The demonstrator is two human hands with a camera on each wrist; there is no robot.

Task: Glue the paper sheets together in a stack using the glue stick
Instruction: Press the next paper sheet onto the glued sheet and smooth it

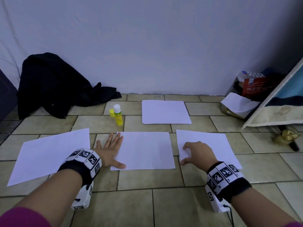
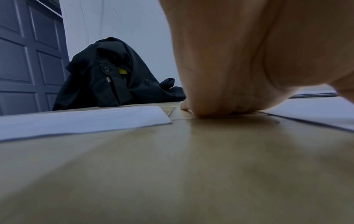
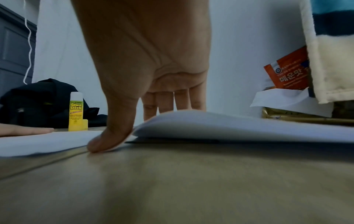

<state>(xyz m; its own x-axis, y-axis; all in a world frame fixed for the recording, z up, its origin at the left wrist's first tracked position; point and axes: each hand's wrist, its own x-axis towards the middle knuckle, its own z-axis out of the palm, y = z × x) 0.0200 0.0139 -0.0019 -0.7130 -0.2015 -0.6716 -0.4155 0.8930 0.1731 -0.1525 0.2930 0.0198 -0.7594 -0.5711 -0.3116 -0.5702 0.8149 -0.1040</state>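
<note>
i read this as the pick-up step: my right hand (image 1: 197,153) is curled at the near-left corner of the right sheet (image 1: 213,145), fingers on top and thumb down at the edge. in the right wrist view that corner is bowed up off the floor (image 1: 147,202), so the hand is pinching it but the sheet is not yet clear. my left hand (image 1: 109,149) lies flat and released, fingers spread, its thumb side resting on the left edge of the middle sheet (image 1: 144,150), pinning it. the left sheet (image 1: 49,154) lies well apart, and a small stack (image 1: 165,112) sits further back. the glue stick (image 1: 118,115) stands uncapped with its cap (image 1: 111,113) just beside it. next i judge the lifted sheet must be carried over and squared onto the middle one; whether glue is already on it i cannot tell.
</note>
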